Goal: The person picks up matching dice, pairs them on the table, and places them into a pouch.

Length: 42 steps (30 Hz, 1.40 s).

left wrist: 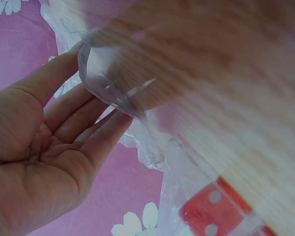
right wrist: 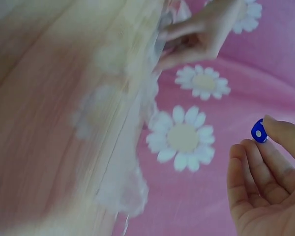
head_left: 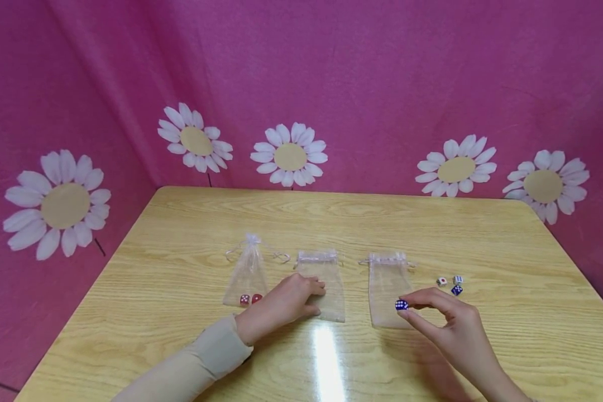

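My right hand pinches a blue die with white pips between thumb and fingertips, above the lower part of the right sheer drawstring bag. The right wrist view shows this blue die at the fingertips. My left hand rests on the middle sheer bag, its thumb and fingers spread apart; in the left wrist view the fingers touch the bag's edge. Left of it lies a third sheer bag, gathered at its top, with red dice inside.
Right of the bags, a white die with a red dot, another white die and a blue die lie close together on the wooden table. A pink curtain with daisies stands behind the table.
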Motion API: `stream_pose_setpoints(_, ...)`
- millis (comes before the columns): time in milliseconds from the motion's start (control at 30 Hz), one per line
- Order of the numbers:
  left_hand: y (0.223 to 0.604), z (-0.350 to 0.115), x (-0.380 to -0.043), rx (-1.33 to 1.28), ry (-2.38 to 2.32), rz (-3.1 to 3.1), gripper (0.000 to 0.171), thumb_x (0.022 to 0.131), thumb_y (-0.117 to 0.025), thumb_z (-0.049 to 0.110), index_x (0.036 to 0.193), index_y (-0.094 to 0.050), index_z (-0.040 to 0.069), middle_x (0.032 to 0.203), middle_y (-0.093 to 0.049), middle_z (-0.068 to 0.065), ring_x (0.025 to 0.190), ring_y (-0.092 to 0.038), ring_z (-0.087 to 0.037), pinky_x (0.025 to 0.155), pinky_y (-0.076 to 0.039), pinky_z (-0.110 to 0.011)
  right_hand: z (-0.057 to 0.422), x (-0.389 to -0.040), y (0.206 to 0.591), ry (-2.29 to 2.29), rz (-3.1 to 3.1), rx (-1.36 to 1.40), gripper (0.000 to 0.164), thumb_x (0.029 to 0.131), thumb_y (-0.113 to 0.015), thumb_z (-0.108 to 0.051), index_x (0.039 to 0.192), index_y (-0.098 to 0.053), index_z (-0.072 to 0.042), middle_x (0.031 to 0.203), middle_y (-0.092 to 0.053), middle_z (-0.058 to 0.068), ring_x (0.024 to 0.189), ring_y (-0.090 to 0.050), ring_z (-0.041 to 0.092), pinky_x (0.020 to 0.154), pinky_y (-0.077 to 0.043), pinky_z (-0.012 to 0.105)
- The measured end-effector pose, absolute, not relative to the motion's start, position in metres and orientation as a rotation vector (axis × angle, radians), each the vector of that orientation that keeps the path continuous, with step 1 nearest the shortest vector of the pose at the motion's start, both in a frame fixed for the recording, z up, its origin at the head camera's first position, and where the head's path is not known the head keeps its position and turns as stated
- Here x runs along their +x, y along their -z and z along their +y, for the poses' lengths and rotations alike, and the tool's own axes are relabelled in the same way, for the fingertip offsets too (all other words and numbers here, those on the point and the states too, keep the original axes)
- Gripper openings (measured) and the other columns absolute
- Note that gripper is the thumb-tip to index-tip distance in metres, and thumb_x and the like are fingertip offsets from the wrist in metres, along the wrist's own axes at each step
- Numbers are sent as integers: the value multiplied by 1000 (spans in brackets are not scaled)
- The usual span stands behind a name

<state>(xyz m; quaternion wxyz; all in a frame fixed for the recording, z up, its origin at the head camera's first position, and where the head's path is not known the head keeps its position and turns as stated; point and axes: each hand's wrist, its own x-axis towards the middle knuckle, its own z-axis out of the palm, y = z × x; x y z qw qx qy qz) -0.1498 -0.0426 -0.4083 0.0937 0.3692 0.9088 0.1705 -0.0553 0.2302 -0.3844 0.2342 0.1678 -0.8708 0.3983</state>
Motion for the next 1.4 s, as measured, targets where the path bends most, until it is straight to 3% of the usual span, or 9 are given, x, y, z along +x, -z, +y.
stream_pose_setpoints(367,408,-44,-150,1128,-525,2698,34,84,-77,18,114,-72,3,127,-67,-11,123,-62,-25,104,-51,-36,193,-48,392,-1177,-2312,754,40,66,-84,6,95,-74,-19,88,-73,-5,86,-67,-1,85,-49,4)
stream_pose_setpoints(567,406,-45,-149,1092,-561,2698,33,85,-76,17,114,-72,4,125,-69,-12,115,-67,-25,100,-54,-34,177,-46,403,-1117,-2297,1020,21,78,-81,-8,95,-72,-16,88,-71,-7,83,-66,5,79,-50,7)
stream_pose_setpoints(833,406,-44,-150,1104,-532,2712,32,84,-77,18,113,-73,5,124,-70,-10,115,-66,-24,100,-54,-34,164,-35,405,-1017,-2697,1143,3,88,-73,-23,90,-71,-21,89,-64,-15,84,-56,-5,71,-50,11)
stream_pose_setpoints(1033,405,-44,-149,1083,-526,2712,32,85,-76,18,114,-73,6,125,-69,-10,116,-66,-24,100,-54,-34,156,-34,411,-835,-2660,1256,7,82,-76,-22,85,-70,-22,82,-59,-15,76,-49,-9,65,-40,2)
stream_pose_setpoints(1400,405,-44,-149,1124,-549,2705,27,84,-76,16,109,-74,6,122,-70,-12,111,-68,-25,95,-56,-34,154,-36,417,-636,-2660,1352,9,80,-79,-24,81,-71,-21,76,-56,-14,69,-44,-10,58,-35,1)
